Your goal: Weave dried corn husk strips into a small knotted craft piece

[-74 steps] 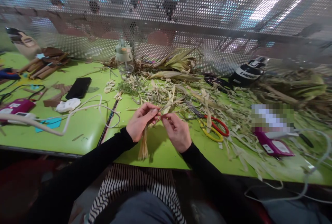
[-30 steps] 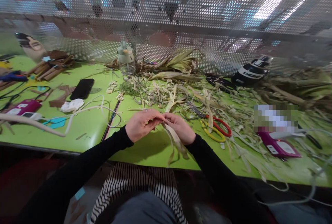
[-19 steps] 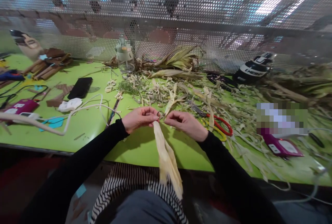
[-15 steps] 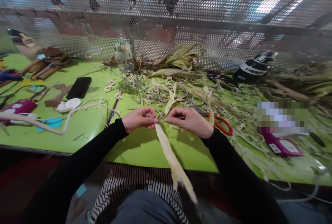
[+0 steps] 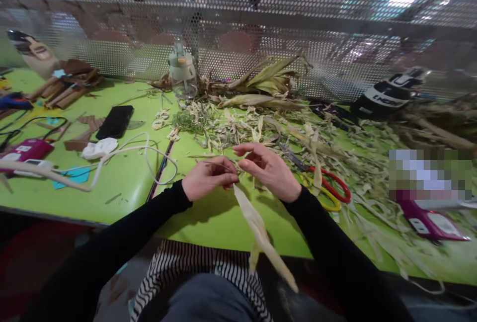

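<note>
A long pale strip of dried husk (image 5: 261, 232) hangs down from the fingertips of my left hand (image 5: 211, 177), which is closed on its upper end. Its lower end dangles past the table's front edge. Close on the right, my right hand (image 5: 268, 169) has its thumb and fingers apart, with nothing visible between them. Beyond both hands lies a spread of husk scraps (image 5: 231, 123). Scissors with red and yellow handles (image 5: 333, 186) rest just right of my right hand, partly under a husk piece.
On the green table (image 5: 122, 183) are a black phone (image 5: 115, 122), a white cable, a clear bottle (image 5: 183, 76), a black bottle (image 5: 387, 96) and magenta power strips (image 5: 428, 220). A perforated metal screen (image 5: 231, 24) stands behind.
My right hand's fingers have opened and spread, where they were pinched before. The husk strip remains at my left hand and has turned slightly. The view has shifted a little.
</note>
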Action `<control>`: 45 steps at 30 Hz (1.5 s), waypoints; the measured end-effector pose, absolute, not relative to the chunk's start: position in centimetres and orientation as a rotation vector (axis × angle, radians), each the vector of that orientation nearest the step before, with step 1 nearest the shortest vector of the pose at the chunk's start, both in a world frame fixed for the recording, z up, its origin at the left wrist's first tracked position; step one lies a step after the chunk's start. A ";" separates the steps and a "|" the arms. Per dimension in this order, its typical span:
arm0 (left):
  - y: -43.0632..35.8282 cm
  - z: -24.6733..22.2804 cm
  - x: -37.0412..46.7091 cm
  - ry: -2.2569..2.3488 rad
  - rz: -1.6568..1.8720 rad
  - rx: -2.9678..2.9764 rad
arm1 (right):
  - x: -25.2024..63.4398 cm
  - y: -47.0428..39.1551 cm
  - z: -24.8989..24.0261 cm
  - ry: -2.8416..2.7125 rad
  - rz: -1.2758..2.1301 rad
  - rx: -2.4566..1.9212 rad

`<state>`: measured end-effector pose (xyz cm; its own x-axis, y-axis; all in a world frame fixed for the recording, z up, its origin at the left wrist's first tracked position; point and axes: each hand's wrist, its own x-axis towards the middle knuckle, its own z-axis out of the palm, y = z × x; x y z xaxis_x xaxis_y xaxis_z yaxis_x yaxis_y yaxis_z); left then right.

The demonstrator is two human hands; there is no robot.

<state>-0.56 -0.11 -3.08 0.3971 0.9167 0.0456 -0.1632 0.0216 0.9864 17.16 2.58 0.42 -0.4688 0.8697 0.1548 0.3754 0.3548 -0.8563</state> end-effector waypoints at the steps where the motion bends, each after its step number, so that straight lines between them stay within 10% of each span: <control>1: -0.1 -2.9 -0.6 0.776 1.010 1.249 | 17.5 2.7 0.4 -2.035 0.999 -1.085; 18: -0.6 -2.8 -0.6 0.826 1.109 1.014 | 17.9 1.3 -0.4 -2.318 0.236 -0.570; 33: -0.7 -2.8 -2.0 1.062 1.324 2.369 | 16.1 0.6 -1.9 -1.835 1.606 -1.060; 45: -1.2 -2.7 -1.0 0.984 1.288 1.579 | 16.4 1.1 -1.2 -2.093 0.682 -1.014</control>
<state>-1.02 -1.17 -2.71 0.1595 0.9354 0.3155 0.0588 -0.3281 0.9428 16.39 1.11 -1.22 -0.4460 0.8187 0.3617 0.4485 0.5541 -0.7013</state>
